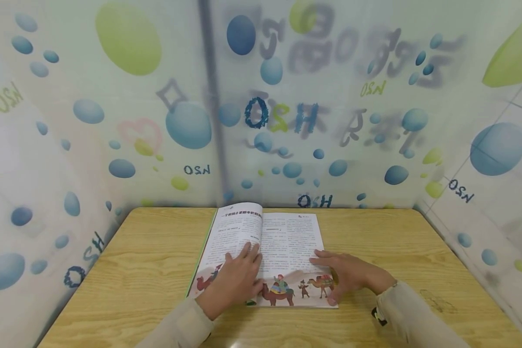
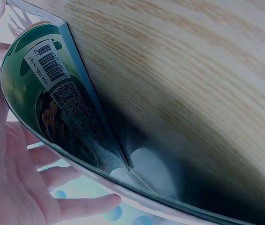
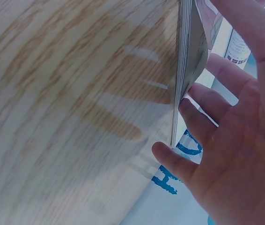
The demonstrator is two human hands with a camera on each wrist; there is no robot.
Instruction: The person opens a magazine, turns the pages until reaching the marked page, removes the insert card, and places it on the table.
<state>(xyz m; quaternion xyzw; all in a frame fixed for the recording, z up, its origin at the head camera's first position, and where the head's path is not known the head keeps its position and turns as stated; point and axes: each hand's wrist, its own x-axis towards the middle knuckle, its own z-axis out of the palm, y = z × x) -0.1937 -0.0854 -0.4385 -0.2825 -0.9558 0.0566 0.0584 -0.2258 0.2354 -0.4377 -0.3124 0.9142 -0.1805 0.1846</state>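
Observation:
An open magazine [image 1: 291, 246] lies on the wooden table, its pages printed with text and, along the bottom, drawings of camels and people. My left hand [image 1: 239, 278] rests on the left page beside the fold, fingers extended upward along it. In the left wrist view, the green cover [image 2: 22, 91] bows in a curve and carries a barcode label [image 2: 50, 65]. At the right page's outer edge is my right hand [image 1: 352, 273], fingers reaching over the page and thumb by the lower corner. The right wrist view shows its spread fingers along the page edges [image 3: 183, 65].
The wooden table [image 1: 387, 241] extends to both sides of the magazine. Pale panels [image 1: 356, 145] with blue and green bubbles and H2O lettering stand behind the table and at its left and right.

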